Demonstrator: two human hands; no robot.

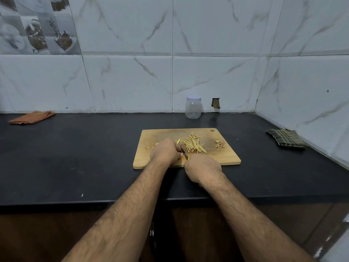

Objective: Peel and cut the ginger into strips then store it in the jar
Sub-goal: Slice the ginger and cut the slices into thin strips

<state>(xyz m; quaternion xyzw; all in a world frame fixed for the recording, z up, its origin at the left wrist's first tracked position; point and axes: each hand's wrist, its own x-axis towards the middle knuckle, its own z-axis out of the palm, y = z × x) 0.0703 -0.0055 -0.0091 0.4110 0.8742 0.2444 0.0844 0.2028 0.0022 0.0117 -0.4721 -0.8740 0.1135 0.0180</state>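
The left hand [165,151] lies with curled fingers on the cutting board [222,157] near its front edge; what it holds under is hidden. The right hand [203,168] grips a knife [184,153] at the front edge. Ginger strips [192,143] lie mid-board. The jar [193,107] stands closed at the counter's back edge.

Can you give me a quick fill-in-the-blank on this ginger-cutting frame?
1. The pale yellow ginger strips lie on the rectangular wooden ____.
2. The clear plastic jar stands behind the board with its white lid ____.
3. The right hand grips a small ____, its blade beside the left hand.
4. A folded orange cloth lies at the counter's far ____.

Missing: cutting board; on; knife; left
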